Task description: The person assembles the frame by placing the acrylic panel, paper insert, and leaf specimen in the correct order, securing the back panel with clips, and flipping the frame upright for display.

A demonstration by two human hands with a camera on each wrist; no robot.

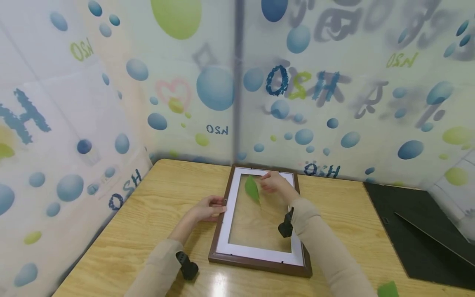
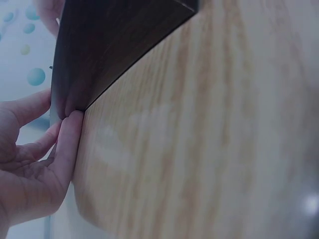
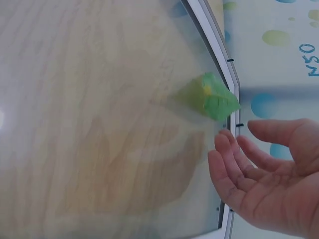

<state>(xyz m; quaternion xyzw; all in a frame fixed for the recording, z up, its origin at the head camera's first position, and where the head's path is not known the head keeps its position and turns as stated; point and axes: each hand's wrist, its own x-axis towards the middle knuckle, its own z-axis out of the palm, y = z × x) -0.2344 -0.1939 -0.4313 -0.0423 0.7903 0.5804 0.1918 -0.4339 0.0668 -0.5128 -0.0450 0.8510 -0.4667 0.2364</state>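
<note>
A brown picture frame with a white inner border lies on the wooden table, its clear pane showing the wood grain beneath. On the pane near its far end is a green leaf, also seen in the right wrist view as a leaf casting a reflection. My left hand holds the frame's left side, thumb at the upper edge and fingers against the dark side wall. Just right of the leaf hovers my right hand, fingers loosely bent and apart from it, holding nothing.
A black backing board with a raised stand flap lies on the table's right side. Another green piece, leaf-like, shows at the bottom edge. A patterned curtain hangs right behind the wooden table.
</note>
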